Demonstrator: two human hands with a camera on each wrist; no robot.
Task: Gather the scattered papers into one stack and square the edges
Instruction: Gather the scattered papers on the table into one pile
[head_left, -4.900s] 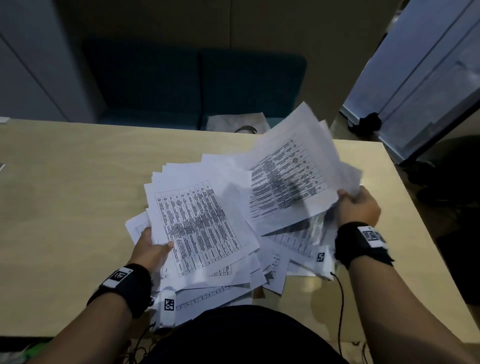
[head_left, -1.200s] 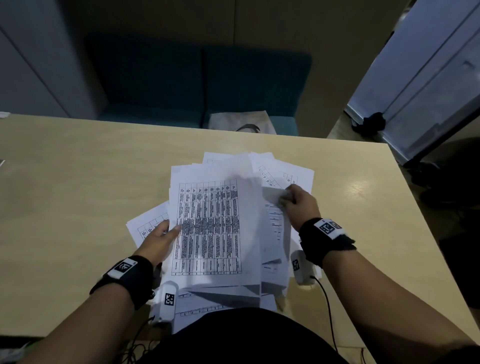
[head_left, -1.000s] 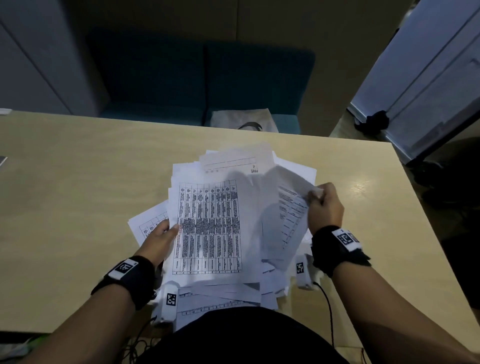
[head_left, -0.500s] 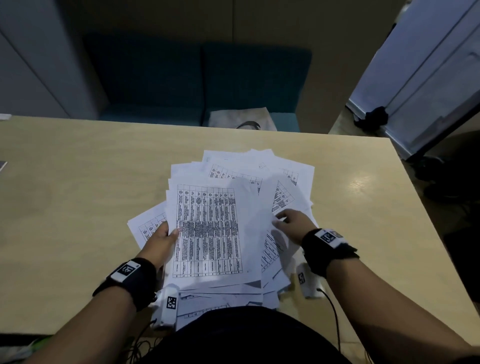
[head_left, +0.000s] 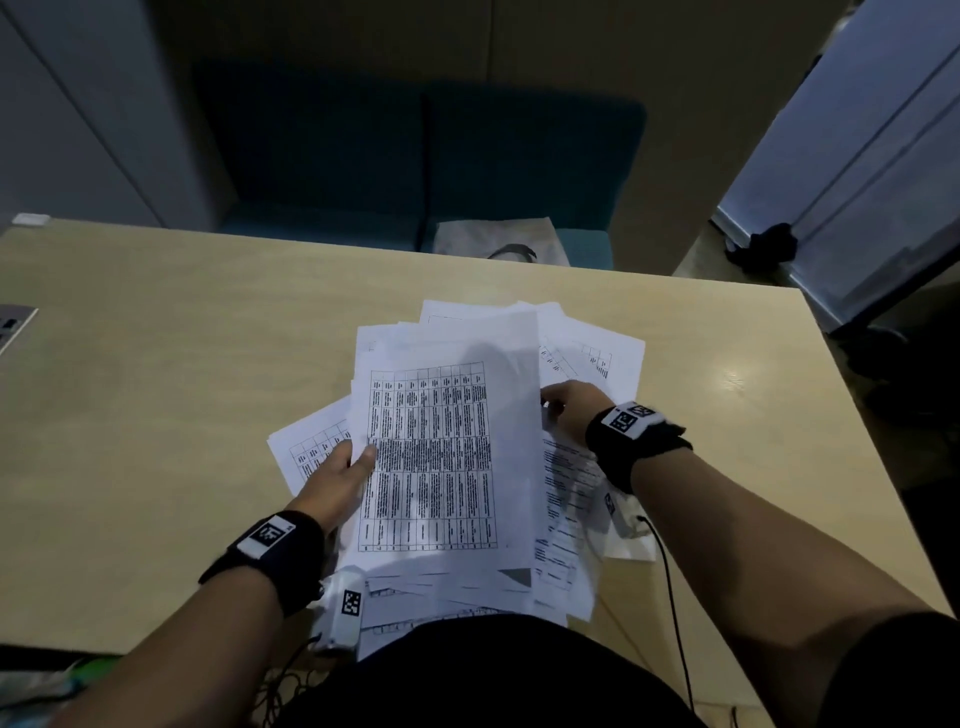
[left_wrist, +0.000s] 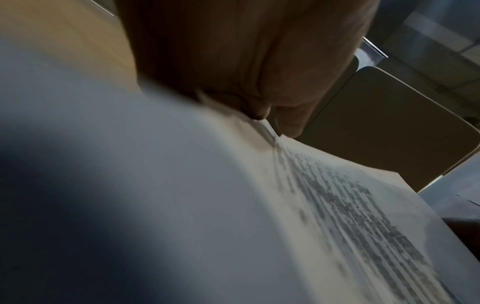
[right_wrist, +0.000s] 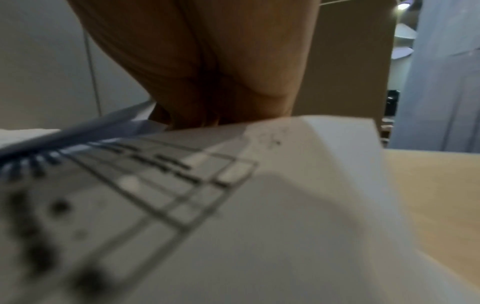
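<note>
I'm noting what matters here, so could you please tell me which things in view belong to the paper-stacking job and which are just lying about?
Part of the job:
- papers
- left hand
- right hand
- table

Just lying about:
- grey bag on the teal sofa
- dark bundle on the floor

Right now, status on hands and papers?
Left hand grips the gathered sheets' left edge. Right hand at their right edge, grip hidden. Papers piled, edges still fanned, not squared. Nothing blocking on the table.
</note>
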